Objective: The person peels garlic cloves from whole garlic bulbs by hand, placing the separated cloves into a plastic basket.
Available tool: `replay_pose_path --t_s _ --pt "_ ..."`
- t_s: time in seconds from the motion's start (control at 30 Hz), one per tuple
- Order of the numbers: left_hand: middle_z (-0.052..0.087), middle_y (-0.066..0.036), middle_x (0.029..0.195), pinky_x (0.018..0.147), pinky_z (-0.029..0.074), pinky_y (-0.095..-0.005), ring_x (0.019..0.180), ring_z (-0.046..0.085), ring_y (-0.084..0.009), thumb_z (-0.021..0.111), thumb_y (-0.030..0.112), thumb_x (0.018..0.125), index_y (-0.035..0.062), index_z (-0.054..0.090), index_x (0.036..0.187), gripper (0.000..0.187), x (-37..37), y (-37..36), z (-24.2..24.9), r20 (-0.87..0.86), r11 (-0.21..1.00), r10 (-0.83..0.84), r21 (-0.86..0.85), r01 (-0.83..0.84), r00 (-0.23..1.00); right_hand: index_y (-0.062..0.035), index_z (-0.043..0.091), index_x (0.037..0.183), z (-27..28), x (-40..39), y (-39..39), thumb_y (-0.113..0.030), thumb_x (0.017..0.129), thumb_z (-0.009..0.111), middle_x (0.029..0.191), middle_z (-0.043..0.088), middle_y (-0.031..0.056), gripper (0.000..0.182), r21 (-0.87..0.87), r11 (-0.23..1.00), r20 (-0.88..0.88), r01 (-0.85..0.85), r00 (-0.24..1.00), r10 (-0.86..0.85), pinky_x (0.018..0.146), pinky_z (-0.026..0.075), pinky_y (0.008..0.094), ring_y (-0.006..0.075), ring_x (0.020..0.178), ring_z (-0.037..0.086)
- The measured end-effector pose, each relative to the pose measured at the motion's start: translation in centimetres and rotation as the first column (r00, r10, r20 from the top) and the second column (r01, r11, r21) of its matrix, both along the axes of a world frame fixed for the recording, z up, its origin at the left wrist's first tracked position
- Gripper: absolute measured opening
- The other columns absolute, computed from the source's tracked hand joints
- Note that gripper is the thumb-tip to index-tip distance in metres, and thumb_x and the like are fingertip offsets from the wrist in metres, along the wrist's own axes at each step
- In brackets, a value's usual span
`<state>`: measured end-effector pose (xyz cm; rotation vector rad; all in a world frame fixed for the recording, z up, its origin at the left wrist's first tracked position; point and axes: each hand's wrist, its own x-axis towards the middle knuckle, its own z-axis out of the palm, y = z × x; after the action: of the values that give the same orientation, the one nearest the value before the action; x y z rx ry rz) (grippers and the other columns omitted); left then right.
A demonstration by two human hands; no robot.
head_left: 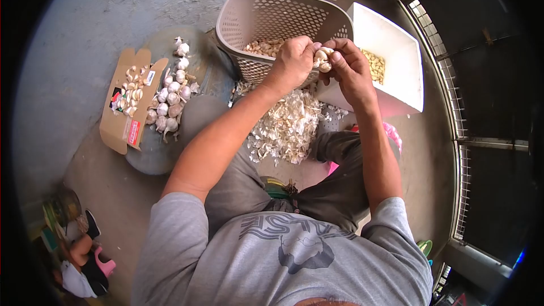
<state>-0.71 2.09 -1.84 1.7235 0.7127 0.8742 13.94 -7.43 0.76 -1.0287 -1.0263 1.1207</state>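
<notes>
Both hands meet over the front rim of a tall perforated plastic basket [283,18]. A partly opened garlic bulb [323,59] is between them. My left hand [292,61] pinches the bulb from one side, with thumb and fingers closed. From the other side my right hand [352,71] grips the same bulb, its thumb pressed on the cloves. Loose garlic cloves [265,47] lie inside the basket. Below the hands, a heap of papery garlic skins [289,124] lies between my legs.
A white foam box [405,71] with pale cloves [375,67] stands right of the basket. To the left, whole garlic bulbs [173,99] and a cardboard piece [116,127] bearing cloves rest on a round surface [148,156]. Another person's leg [80,247] shows at lower left.
</notes>
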Motion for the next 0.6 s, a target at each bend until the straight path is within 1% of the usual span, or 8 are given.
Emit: replay_pose_path --t_s 0.1,0.17,0.23,0.3,0.37,0.4,0.5,0.6 --pt "0.067 -0.017 0.073 0.063 0.051 -0.0376 0.067 0.066 -0.0246 0.058 0.016 0.103 -0.004 0.063 0.088 0.026 0.1 -0.6 0.3 -0.005 0.985 0.092 0.148 -0.09 0.996 -0.003 0.058 0.121 -0.6 0.2 0.2 -0.026 0.106 0.057 0.098 0.069 0.0078 0.027 0.024 0.999 -0.219 -0.03 0.975 0.035 0.06 0.056 0.0278 0.0135 0.074 0.065" --pt "0.066 -0.024 0.077 0.066 0.052 -0.045 0.074 0.069 -0.0377 0.059 0.011 0.1 -0.0037 0.06 0.09 0.018 -0.1 -0.7 -0.1 -0.035 0.965 0.105 0.247 -0.093 0.994 -0.0038 0.058 0.121 -0.4 0.9 0.5 -0.028 0.107 0.055 0.097 0.068 0.0089 0.028 0.086 0.994 -0.407 -0.059 0.909 0.09 0.058 0.056 0.0288 0.0151 0.072 0.066" --pt "0.065 -0.029 0.08 0.068 0.052 -0.0507 0.081 0.068 -0.0454 0.062 0.012 0.098 -0.0034 0.056 0.088 0.019 0.2 -0.8 -1.2 -0.057 0.965 0.082 0.256 -0.065 0.995 -0.0025 0.057 0.122 -0.2 1.6 0.9 -0.028 0.108 0.054 0.096 0.068 0.0102 0.03 0.094 0.995 -0.342 0.023 0.94 0.011 0.054 0.052 0.0281 0.015 0.068 0.063" --pt "0.068 -0.021 0.085 0.072 0.053 -0.0462 0.08 0.069 -0.0384 0.064 0.013 0.097 -0.0034 0.061 0.102 0.018 0.3 -0.9 -1.3 0.015 0.966 0.055 0.254 -0.057 0.998 -0.0008 0.058 0.124 -0.1 1.5 1.0 -0.024 0.107 0.056 0.097 0.068 0.0083 0.029 0.033 0.982 -0.038 0.186 0.982 -0.184 0.055 0.05 0.0264 0.0119 0.068 0.061" --pt "0.07 -0.012 0.09 0.076 0.054 -0.0402 0.082 0.07 -0.0261 0.064 0.014 0.098 -0.003 0.063 0.113 0.023 0.0 -1.6 -0.5 0.067 0.972 0.042 0.229 -0.056 0.997 0.0003 0.058 0.126 -0.4 1.0 0.9 -0.02 0.107 0.057 0.098 0.069 0.0065 0.028 0.065 0.976 0.128 0.206 0.969 -0.213 0.057 0.049 0.0249 0.0092 0.07 0.06" --pt "0.069 -0.005 0.094 0.076 0.055 -0.0353 0.083 0.067 -0.0175 0.065 0.018 0.1 -0.001 0.064 0.12 0.028 -0.4 -1.4 0.2 0.018 0.993 -0.054 0.103 0.051 0.998 0.001 0.059 0.127 -0.7 0.9 0.9 -0.019 0.106 0.058 0.098 0.069 0.0057 0.029 0.038 0.976 0.16 0.212 0.963 -0.216 0.058 0.049 0.0242 0.0083 0.071 0.061" --pt "0.068 -0.005 0.092 0.076 0.056 -0.0301 0.08 0.066 -0.0142 0.062 0.02 0.103 -0.001 0.064 0.116 0.025 -0.5 -1.4 1.0 0.276 0.949 -0.144 -0.235 0.212 0.95 0.0016 0.061 0.12 -0.9 0.0 1.0 -0.022 0.106 0.06 0.093 0.069 0.0053 0.027 0.015 0.98 0.234 0.199 0.952 -0.197 0.055 0.048 0.0239 0.0082 0.069 0.061" --pt "0.067 -0.003 0.08 0.06 0.054 -0.0239 0.066 0.062 -0.0091 0.057 0.025 0.106 -0.0007 0.065 0.1 0.027 -0.3 -0.8 -0.6 0.296 0.973 -0.053 -0.199 0.116 0.954 0.0005 0.061 0.112 -0.1 -1.3 0.6 -0.025 0.106 0.06 0.087 0.067 0.0038 0.026 -0.125 0.974 0.256 0.188 0.955 -0.151 0.051 0.046 0.0231 0.0071 0.062 0.058"
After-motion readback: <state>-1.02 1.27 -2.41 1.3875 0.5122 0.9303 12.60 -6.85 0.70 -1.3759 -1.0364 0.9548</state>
